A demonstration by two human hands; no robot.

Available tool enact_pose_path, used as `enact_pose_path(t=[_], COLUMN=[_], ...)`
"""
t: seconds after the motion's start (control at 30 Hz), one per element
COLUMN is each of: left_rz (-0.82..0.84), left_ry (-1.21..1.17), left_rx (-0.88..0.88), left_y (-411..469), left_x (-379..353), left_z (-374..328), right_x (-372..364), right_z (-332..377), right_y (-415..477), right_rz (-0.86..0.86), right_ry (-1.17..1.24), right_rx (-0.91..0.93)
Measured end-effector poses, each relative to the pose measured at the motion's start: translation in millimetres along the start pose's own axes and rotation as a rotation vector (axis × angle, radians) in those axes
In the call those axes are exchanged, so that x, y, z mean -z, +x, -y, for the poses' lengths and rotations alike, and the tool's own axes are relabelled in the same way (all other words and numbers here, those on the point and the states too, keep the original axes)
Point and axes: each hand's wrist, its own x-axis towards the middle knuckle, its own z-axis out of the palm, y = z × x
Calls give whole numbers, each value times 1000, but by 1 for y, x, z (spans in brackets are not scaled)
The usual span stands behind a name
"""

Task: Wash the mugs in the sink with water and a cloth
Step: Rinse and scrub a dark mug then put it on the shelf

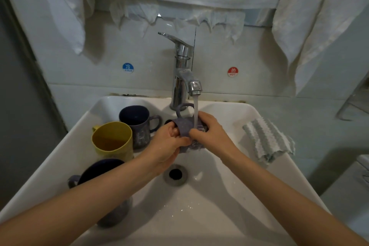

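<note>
While the grey-purple mug [184, 126] is under running water, support it at both ends and turn it slowly, so the flow reaches every surface.

Nearest, a dark mug [99, 168] stands at the left of the sink [209, 221], partly hidden by the left forearm. The drain [175, 173] is unplugged, so water should clear freely.

Above the drain, the left hand [165, 146] curls its fingers round the mouth end of the grey-purple mug. The right hand [211, 130] wraps round the base end. The mug lies on its side, handle up, with the stream [195, 108] falling on its wall. A textured patch under the right hand may be a cloth, but this cannot be confirmed.

Further back on the left, a yellow mug [111, 140] and a second dark mug [137, 122] stand upright, close together. Avoid knocking them.

A striped cloth [267, 140] is draped over the right rim, clear of both hands. Use it on the inside and rim.

At the back, the tap [185, 78] is running.
</note>
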Motion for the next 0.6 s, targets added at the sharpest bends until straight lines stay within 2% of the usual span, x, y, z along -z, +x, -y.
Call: enact_pose_path(t=[0.23,0.47,0.6], left_rz=[5,28,26], left_ry=[-2,14,15], left_rx=[18,-10,0], left_y=[0,-1,-2], left_x=[-1,0,-1], left_z=[1,-2,-1], right_x=[3,5,4], right_z=[-1,2,3], right_y=[1,-3,-3], right_rz=[-79,1,-98], right_ry=[0,2,87], right_rx=[-17,29,-33])
